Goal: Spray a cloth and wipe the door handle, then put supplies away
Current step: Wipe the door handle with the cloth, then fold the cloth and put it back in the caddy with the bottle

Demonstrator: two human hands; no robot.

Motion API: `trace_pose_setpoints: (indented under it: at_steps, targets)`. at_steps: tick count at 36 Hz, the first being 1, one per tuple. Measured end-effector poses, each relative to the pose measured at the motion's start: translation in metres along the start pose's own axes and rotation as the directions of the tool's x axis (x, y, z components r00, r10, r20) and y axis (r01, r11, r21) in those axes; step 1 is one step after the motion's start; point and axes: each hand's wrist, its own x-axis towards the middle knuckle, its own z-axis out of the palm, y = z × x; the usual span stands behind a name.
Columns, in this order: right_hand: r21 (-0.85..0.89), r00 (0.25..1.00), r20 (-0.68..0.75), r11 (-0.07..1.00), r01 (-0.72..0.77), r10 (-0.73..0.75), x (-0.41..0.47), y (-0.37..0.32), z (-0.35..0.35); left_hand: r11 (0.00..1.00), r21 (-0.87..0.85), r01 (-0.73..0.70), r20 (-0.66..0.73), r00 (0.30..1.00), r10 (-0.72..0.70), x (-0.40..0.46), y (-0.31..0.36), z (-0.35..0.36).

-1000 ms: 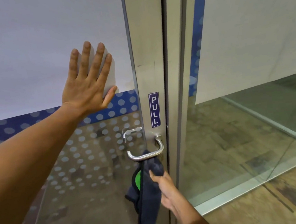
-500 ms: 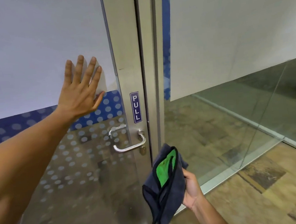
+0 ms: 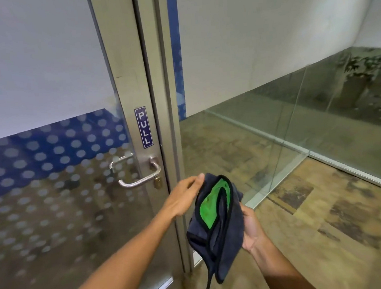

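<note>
A dark blue cloth (image 3: 226, 231) with a green inner side hangs folded in front of the door frame. My right hand (image 3: 251, 227) grips it from the right side. My left hand (image 3: 185, 195) touches the cloth's upper left edge with its fingertips. The silver lever door handle (image 3: 139, 180) sits on the steel door stile, up and to the left of the cloth and apart from both hands. No spray bottle is in view.
The glass door (image 3: 51, 204) has frosted dots and a blue band, with a PULL sign (image 3: 144, 127) above the handle. A glass partition (image 3: 299, 122) runs off to the right. Brown patterned carpet (image 3: 332, 224) covers the floor on the right.
My left hand has left the door glass and come down to the cloth. My right hand has drawn the cloth away from the handle, down and to the right.
</note>
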Motion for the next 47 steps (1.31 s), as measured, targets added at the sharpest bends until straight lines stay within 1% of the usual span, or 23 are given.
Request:
trace_pose_setpoints:
  at_steps: [2, 4, 7, 11, 14, 17, 19, 22, 24, 26, 28, 34, 37, 41, 44, 45, 47]
  targets:
    - [-0.007, 0.999, -0.018, 1.000, 0.028, -0.028, -0.008, -0.004, -0.008, 0.987, -0.144, 0.070, 0.110, 0.992, -0.054, -0.002, 0.002, 0.018]
    - [-0.001, 0.999, -0.022, 0.999, 0.046, -0.046, -0.016, -0.007, -0.019, 0.963, -0.238, 0.124, 0.197, 0.977, -0.077, -0.003, 0.003, 0.033]
    - [0.002, 0.996, -0.054, 0.998, 0.065, -0.065, -0.029, -0.014, -0.038, 0.948, -0.290, 0.135, 0.243, 0.968, -0.063, 0.000, 0.004, 0.057]
    - [-0.043, 0.984, -0.132, 0.993, 0.112, -0.117, -0.045, -0.027, -0.061, 0.924, -0.335, 0.186, 0.243, 0.964, -0.106, 0.002, 0.019, 0.093]
    - [-0.152, 0.968, -0.128, 0.969, 0.195, -0.215, -0.060, -0.040, -0.076, 0.919, -0.341, 0.198, 0.214, 0.968, -0.129, 0.000, 0.032, 0.119]
    - [-0.314, 0.915, -0.214, 0.911, 0.268, -0.342, -0.081, -0.059, -0.092, 0.907, -0.374, 0.195, 0.176, 0.975, -0.137, -0.006, 0.046, 0.145]
    - [-0.415, 0.881, -0.239, 0.863, 0.288, -0.409, -0.098, -0.072, -0.104, 0.903, -0.378, 0.205, 0.173, 0.974, -0.148, -0.010, 0.057, 0.164]
    - [-0.536, 0.848, -0.215, 0.784, 0.313, -0.485, -0.128, -0.091, -0.122, 0.918, -0.344, 0.198, 0.190, 0.972, -0.138, -0.016, 0.074, 0.196]
    - [-0.624, 0.819, -0.191, 0.711, 0.324, -0.541, -0.148, -0.103, -0.133, 0.935, -0.302, 0.186, 0.217, 0.968, -0.122, -0.020, 0.086, 0.217]
    - [-0.673, 0.809, -0.185, 0.672, 0.309, -0.558, -0.169, -0.114, -0.145, 0.957, -0.235, 0.171, 0.244, 0.963, -0.112, -0.024, 0.099, 0.239]
    - [-0.693, 0.810, -0.203, 0.666, 0.278, -0.550, -0.188, -0.125, -0.158, 0.965, -0.209, 0.155, 0.275, 0.957, -0.094, -0.029, 0.111, 0.260]
    - [-0.761, 0.781, -0.250, 0.615, 0.208, -0.573, -0.248, -0.159, -0.201, 0.954, -0.267, 0.138, 0.348, 0.937, -0.038, -0.048, 0.147, 0.326]
    - [-0.826, 0.718, -0.286, 0.543, 0.151, -0.634, -0.278, -0.173, -0.222, 0.951, -0.281, 0.131, 0.385, 0.923, -0.014, -0.057, 0.164, 0.355]
    - [-0.834, 0.636, -0.370, 0.544, 0.093, -0.677, -0.319, -0.188, -0.251, 0.959, -0.278, 0.048, 0.402, 0.913, 0.071, -0.066, 0.185, 0.387]
    - [-0.857, 0.574, -0.407, 0.515, 0.029, -0.710, -0.347, -0.196, -0.276, 0.957, -0.290, -0.020, 0.427, 0.892, 0.148, -0.071, 0.202, 0.407]
    - [-0.862, 0.566, -0.409, 0.507, 0.019, -0.716, -0.357, -0.198, -0.283, 0.955, -0.294, -0.039, 0.432, 0.886, 0.169, -0.072, 0.209, 0.413]
    - [-0.853, 0.587, -0.399, 0.520, 0.044, -0.705, -0.377, -0.200, -0.295, 0.952, -0.299, -0.063, 0.457, 0.867, 0.200, -0.074, 0.221, 0.424]
